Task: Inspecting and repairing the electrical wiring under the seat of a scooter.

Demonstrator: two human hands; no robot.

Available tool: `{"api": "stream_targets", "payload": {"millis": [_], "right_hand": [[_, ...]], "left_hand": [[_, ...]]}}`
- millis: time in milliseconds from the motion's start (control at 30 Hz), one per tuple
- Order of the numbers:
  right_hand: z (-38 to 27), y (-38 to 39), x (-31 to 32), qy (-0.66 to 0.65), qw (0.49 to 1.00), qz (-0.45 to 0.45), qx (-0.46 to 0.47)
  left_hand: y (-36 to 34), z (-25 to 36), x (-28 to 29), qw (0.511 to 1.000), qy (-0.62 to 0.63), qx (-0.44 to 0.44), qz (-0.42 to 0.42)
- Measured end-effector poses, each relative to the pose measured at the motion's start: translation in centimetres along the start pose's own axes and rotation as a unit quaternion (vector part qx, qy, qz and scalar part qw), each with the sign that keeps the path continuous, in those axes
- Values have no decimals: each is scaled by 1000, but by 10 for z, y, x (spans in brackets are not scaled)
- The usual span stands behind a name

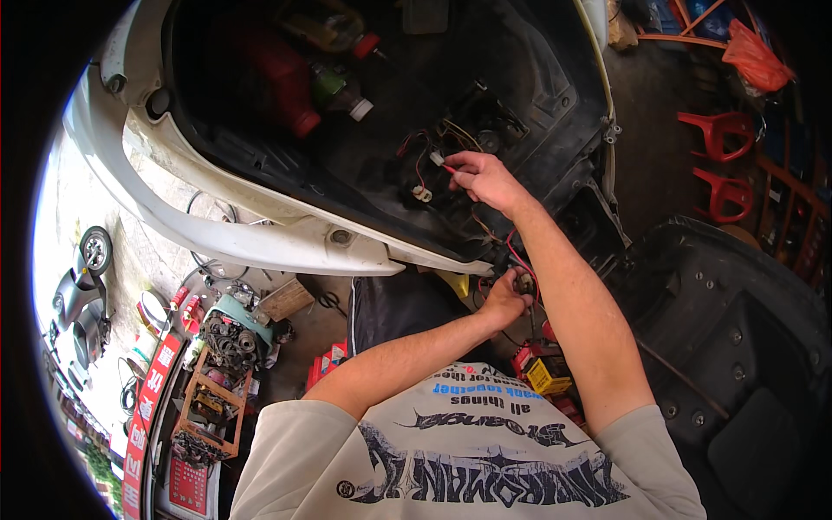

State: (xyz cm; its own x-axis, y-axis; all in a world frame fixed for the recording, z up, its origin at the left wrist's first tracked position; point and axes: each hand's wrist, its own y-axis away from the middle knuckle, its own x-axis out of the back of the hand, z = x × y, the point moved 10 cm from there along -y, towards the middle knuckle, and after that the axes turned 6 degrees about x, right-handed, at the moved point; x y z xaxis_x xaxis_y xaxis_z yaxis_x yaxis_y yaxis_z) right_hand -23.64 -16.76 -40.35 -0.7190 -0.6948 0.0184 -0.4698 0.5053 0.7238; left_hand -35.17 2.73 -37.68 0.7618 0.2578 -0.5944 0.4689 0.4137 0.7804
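Note:
My right hand point(487, 182) reaches into the dark storage bay point(364, 165) of a white scooter body point(303, 247). Its thumb and fingers pinch a slim red probe point(448, 168), whose tip is at a white wire connector point(437, 159). Another pale connector point(422, 193) lies just below, on thin red wires. Nearer to me, my left hand point(506, 302) is closed around a small roundish part point(524, 282) by the body's edge, mostly hidden by the fingers. A red cable point(520, 256) runs down beside it, partly behind my right forearm.
Bottles point(342, 95) lie at the bay's far left. The black seat point(737, 347) is at the right, near red plastic chairs point(718, 137). At lower left, a wooden crate point(208, 403) holds greasy parts. A yellow-and-red box point(548, 377) sits below my hands.

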Motion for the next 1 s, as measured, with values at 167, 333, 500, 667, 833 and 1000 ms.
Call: {"api": "stream_targets", "payload": {"millis": [167, 333, 500, 667, 833, 1000], "right_hand": [[1, 0, -2, -1, 1000, 1, -10], [2, 1, -2, 0, 1000, 7, -10], [1, 2, -2, 8, 1000, 15, -14], [1, 2, 1, 24, 999, 29, 2], [3, 1, 2, 39, 998, 40, 0], [4, 1, 3, 47, 998, 48, -1]], "left_hand": [[3, 7, -1, 1000, 8, -11, -4], [3, 1, -3, 999, -43, 19, -21], [2, 0, -2, 999, -36, 22, -23], [3, 2, -3, 999, -33, 21, -23], [4, 5, -1, 1000, 12, 5, -4], [4, 6, -1, 1000, -4, -1, -5]]}}
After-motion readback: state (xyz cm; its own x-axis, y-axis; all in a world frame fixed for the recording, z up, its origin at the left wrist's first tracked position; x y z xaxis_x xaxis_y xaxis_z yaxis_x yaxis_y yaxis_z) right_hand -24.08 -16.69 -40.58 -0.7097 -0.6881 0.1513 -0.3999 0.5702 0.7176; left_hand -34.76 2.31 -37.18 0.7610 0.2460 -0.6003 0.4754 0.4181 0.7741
